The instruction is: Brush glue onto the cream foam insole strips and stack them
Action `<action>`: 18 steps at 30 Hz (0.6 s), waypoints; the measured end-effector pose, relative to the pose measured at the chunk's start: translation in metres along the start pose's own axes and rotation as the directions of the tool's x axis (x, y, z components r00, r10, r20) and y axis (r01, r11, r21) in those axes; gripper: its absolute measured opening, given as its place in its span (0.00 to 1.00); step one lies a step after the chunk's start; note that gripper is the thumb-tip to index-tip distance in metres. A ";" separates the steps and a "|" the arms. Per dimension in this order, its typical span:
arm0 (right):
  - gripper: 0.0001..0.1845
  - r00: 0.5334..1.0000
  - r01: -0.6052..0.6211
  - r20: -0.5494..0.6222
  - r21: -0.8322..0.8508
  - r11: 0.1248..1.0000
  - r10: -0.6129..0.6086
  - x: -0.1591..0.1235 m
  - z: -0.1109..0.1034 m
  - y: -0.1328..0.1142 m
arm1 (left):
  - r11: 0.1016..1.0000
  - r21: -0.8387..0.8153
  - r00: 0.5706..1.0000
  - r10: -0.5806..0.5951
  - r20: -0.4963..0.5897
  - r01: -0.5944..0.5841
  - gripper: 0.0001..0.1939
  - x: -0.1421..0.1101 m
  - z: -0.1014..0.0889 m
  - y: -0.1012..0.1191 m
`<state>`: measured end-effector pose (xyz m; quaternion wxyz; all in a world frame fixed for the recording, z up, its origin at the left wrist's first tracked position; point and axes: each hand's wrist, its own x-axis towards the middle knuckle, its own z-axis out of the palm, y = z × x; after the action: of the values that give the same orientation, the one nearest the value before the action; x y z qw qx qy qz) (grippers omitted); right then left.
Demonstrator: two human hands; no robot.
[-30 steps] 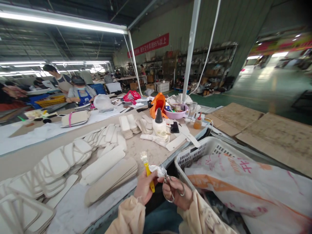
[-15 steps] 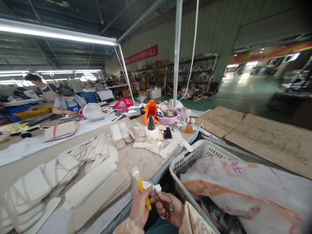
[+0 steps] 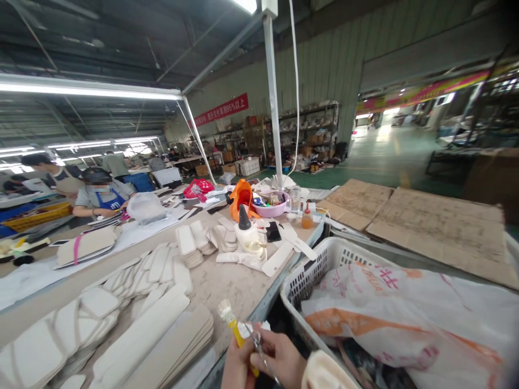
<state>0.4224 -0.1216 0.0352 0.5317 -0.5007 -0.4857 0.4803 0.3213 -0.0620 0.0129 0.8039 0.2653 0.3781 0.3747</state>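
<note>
Head view: we see our two hands close together, just off the near edge of the table [image 3: 260, 312]. Our left hand [image 3: 237, 363] is closed around a yellow-handled brush [image 3: 236, 330], its pale, caked bristles pointing up and away from us. Our right hand [image 3: 285, 354] grips the scissors [image 3: 259, 344], partly covered by our fingers. The tips come up to a crumpled white scrap [image 3: 244, 328] between our hands; we cannot tell whether the blades are apart, or whether the scrap is paper or cloth.

To the left of our hands, a fanned stack of long pale pieces [image 3: 178, 346] lies along the near edge, with smaller rounded pieces [image 3: 38, 346] spread out beyond it towards the left. Farther up the table we have a white bottle [image 3: 248, 236] with a dark cone cap, upright, and behind it an orange bag [image 3: 239, 202] beside a pink bowl [image 3: 271, 210]. A small bottle of orange liquid [image 3: 307, 219] stands near the table's right edge. Against that side, a white basket [image 3: 290, 283] holds a large printed sack [image 3: 377, 319]. Across from us, a co-worker in a blue apron [image 3: 109, 201] bends over flat pieces.
</note>
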 end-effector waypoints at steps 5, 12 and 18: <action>0.11 1.000 0.003 0.022 -0.477 0.879 0.008 -0.003 -0.004 -0.002 | 0.997 -0.063 0.997 -0.052 -0.065 0.048 0.19 0.009 -0.015 -0.010; 0.16 0.999 0.043 0.033 -0.307 0.951 -0.035 -0.012 -0.015 0.009 | 0.995 0.079 0.996 0.069 -0.054 -0.064 0.15 0.005 -0.007 0.011; 0.24 0.929 -0.210 -0.335 -0.120 0.970 0.159 0.013 -0.062 0.037 | 0.991 0.130 0.989 0.051 -0.141 -0.032 0.22 0.000 -0.007 0.025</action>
<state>0.4843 -0.1116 -0.0033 0.5160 -0.6556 -0.3784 0.4008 0.3062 -0.0465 0.0266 0.7479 0.2961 0.4527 0.3848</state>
